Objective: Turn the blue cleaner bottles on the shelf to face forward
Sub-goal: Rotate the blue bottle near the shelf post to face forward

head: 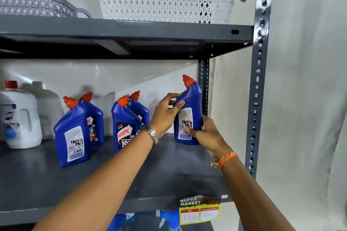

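Several blue cleaner bottles with red caps stand on the grey shelf (pixel 56 184). The rightmost bottle (pixel 189 97) shows its white back label, and both hands grip it. My left hand (pixel 166 113) wraps its upper body from the left. My right hand (pixel 204 135) holds its lower right side, thumb on the label. A bottle at the far left front (pixel 72 133) also shows its back label. Behind it another bottle (pixel 95 118) shows part of its front label. The middle front bottle (pixel 124 125) shows its front label, with one more bottle (pixel 139 108) behind it.
A white jug with a red cap (pixel 20 116) stands at the shelf's left end. On the shelf above sit a white lattice basket (pixel 161 6) and a grey one (pixel 35 5). The shelf's upright post (pixel 258 80) is close to the right of the held bottle. A price tag (pixel 200 210) hangs on the shelf edge.
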Tool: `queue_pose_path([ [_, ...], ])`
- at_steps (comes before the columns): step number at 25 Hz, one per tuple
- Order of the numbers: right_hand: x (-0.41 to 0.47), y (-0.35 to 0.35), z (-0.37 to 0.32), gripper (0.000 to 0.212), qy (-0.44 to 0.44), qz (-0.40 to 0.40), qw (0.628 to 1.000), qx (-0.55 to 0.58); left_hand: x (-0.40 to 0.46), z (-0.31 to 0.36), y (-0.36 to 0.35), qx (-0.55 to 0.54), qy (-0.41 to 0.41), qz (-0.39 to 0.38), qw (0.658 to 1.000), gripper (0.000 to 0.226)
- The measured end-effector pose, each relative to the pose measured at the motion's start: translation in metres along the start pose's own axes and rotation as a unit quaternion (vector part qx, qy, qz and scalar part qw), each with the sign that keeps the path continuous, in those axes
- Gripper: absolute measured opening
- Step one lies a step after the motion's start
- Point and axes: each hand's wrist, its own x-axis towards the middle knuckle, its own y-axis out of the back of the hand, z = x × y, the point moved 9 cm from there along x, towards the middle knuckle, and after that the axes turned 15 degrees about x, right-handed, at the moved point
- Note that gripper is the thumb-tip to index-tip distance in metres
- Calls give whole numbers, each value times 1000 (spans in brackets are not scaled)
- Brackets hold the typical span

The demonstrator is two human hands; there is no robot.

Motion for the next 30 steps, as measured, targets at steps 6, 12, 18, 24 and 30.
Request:
queue_pose_path([
  [6, -26, -3, -44, 65, 114, 129, 969, -179, -3, 47, 21, 155, 6, 77, 985, 56],
  [12, -9, -12, -31, 102, 18, -1, 995, -95, 10, 46, 10, -2, -16, 0, 1000, 38],
  [18, 8, 10, -1, 77, -12, 36, 991, -126, 5, 6, -11, -87, 27, -65, 994, 45],
  [24, 7, 12, 33, 75, -32, 43, 982, -179, -4, -31, -35, -119, 91, -76, 986, 51],
  [30, -2, 17, 40, 76, -42, 67, 982, -173, -14, -26, -31, -82, 99, -54, 990, 57],
])
